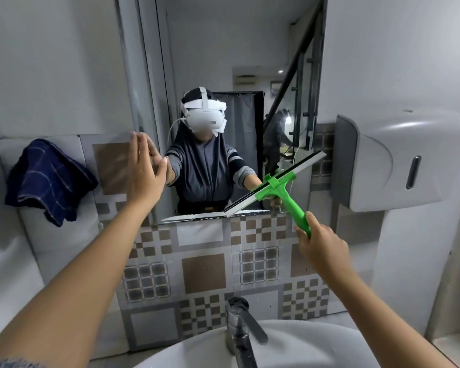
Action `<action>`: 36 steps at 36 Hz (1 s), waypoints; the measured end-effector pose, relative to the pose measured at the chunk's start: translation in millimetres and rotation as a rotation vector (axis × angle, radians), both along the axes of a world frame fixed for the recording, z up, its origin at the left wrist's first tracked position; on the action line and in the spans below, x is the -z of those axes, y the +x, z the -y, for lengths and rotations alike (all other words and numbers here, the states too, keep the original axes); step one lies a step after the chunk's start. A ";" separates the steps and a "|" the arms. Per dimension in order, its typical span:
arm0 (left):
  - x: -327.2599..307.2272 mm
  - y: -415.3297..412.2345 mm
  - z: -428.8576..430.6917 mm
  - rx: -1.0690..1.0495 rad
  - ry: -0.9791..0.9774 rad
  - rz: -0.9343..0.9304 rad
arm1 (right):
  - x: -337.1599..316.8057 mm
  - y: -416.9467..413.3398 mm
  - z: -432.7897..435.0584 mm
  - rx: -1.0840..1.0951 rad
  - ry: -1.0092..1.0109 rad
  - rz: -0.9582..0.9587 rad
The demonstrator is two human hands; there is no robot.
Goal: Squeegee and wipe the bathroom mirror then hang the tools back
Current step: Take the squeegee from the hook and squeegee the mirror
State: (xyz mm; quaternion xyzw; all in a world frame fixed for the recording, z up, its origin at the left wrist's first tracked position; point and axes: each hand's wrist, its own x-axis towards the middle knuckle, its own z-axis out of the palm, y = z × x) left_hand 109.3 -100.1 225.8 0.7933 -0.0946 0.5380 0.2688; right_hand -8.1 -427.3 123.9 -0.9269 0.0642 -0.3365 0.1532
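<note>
Right hand (322, 243) is gripping the squeegee (276, 181) handle, fingers curled round it. The blade is lying tilted across the lower right of the mirror (223, 62), likely to steer water downward. Left hand (144, 171), fingers straight, is bracing at its left edge.

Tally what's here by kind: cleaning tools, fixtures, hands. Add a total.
Cleaning tools: 2 (squeegee, cloth)
Fixtures: 4 (mirror, tap, sink, dispenser)
Hands: 2 (left hand, right hand)
Total: 8
</note>
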 end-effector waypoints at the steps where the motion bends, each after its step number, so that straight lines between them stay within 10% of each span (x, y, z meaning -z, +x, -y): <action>1: -0.6 0.4 -1.1 0.001 0.012 -0.005 | 1.3 -1.5 -2.7 0.004 0.021 -0.003; 20: 4.3 0.3 -13.7 0.092 0.111 -0.015 | 11.9 -3.0 -73.6 -0.132 0.729 -0.008; 36: 5.7 -0.8 -18.9 0.119 0.141 -0.014 | 8.2 -7.7 -118.3 -0.172 0.937 0.161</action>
